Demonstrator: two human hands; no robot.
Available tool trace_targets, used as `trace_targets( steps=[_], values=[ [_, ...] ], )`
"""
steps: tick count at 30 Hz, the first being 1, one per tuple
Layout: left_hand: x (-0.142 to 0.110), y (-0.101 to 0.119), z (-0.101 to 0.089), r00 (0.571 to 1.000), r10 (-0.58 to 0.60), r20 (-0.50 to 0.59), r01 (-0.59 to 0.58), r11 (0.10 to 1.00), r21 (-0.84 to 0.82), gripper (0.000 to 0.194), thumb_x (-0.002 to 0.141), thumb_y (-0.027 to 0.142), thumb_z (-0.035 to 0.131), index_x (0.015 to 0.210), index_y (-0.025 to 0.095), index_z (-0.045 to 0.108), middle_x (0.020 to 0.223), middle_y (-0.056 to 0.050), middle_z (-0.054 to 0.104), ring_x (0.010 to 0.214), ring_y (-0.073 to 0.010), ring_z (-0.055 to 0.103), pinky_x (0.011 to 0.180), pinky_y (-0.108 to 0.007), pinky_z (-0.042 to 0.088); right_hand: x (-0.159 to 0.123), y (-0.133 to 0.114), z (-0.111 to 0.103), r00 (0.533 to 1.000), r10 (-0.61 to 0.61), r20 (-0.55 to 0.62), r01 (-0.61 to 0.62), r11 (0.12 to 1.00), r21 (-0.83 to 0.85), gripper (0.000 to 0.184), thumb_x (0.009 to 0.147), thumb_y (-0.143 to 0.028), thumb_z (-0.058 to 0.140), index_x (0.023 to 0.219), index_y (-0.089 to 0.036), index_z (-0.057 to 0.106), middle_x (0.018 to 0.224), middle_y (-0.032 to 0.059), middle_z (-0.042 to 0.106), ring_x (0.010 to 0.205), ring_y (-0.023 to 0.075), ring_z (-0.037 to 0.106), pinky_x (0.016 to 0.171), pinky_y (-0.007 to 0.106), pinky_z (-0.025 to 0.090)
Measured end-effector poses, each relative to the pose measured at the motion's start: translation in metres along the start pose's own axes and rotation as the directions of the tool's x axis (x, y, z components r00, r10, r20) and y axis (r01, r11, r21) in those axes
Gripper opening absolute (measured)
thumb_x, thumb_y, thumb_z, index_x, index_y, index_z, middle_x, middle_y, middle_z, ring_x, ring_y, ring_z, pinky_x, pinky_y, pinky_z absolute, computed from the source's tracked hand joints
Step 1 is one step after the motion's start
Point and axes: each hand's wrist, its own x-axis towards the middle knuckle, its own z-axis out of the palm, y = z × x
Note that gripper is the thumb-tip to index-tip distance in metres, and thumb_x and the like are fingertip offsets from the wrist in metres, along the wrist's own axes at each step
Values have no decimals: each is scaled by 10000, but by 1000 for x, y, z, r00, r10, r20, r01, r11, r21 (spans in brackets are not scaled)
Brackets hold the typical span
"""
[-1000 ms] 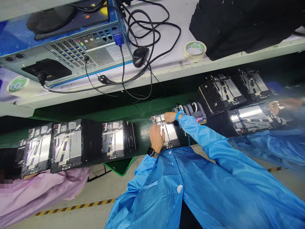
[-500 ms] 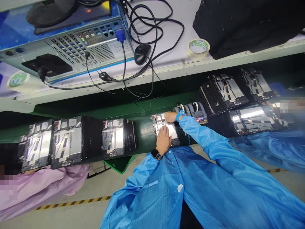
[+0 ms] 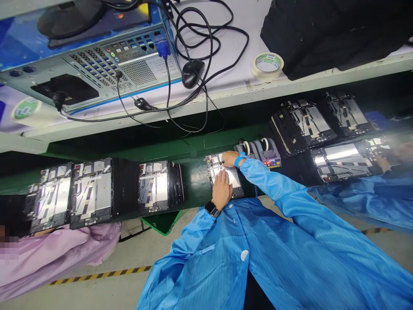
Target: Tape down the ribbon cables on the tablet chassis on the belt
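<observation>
We are pressing our left hand (image 3: 222, 190) flat on an open tablet housing (image 3: 215, 172) lying on the green conveyor belt (image 3: 193, 183), a smartwatch (image 3: 211, 209) sitting on that wrist. Our right hand (image 3: 229, 159), wearing a blue wrist strap (image 3: 239, 161), is resting on the housing's upper edge, with a tape dispenser (image 3: 261, 150) standing just beside it and other tablet housings (image 3: 153, 187) lying along the belt.

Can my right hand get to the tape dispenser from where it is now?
Probably yes: your right hand lies on the tablet assembly right beside the tape dispenser, and nothing appears to stand between them.
</observation>
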Motion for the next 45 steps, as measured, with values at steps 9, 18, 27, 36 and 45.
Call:
trace_targets(
  steps=[9,18,27,36,45],
  values=[
    [-1,-9,-11,997,-50,-57,46,997,-62,619,994,308,440,1551,51,363,1630,-225,352,1563,-323,249,1271,-520,259,11,0,-9,995,89,43,-80,982,-170,404,673,-369,907,923,-87,760,980,228,756,952,358,714,807,377,523],
    [-11,-23,-17,960,-261,-101,260,965,-25,658,999,396,449,1595,140,342,1675,-154,296,1577,-373,177,1259,-636,178,-41,14,-8,982,-25,-185,52,989,141,296,837,-425,779,955,-167,694,895,88,742,874,225,682,740,268,453],
    [-3,-21,-21,965,-247,-89,239,967,-85,644,1012,423,435,1599,176,342,1662,-158,326,1576,-340,206,1262,-626,150,-150,159,110,474,850,-231,-87,305,948,251,886,-463,565,866,-215,532,570,-23,510,530,156,489,508,260,398],
    [13,-19,-20,997,-79,-14,77,994,-77,619,1020,417,415,1585,172,362,1650,-143,355,1567,-294,255,1286,-551,141,-130,205,162,469,881,-54,12,55,998,325,824,-457,694,937,-168,595,633,12,596,523,130,508,473,246,409],
    [23,-28,-22,999,50,-19,-50,998,33,534,1027,399,420,1487,135,485,1583,-184,452,1489,-332,397,1243,-566,249,-108,200,180,350,936,-41,210,-36,977,371,702,-478,798,797,-165,623,520,-52,538,446,89,474,400,192,344]
  ],
)
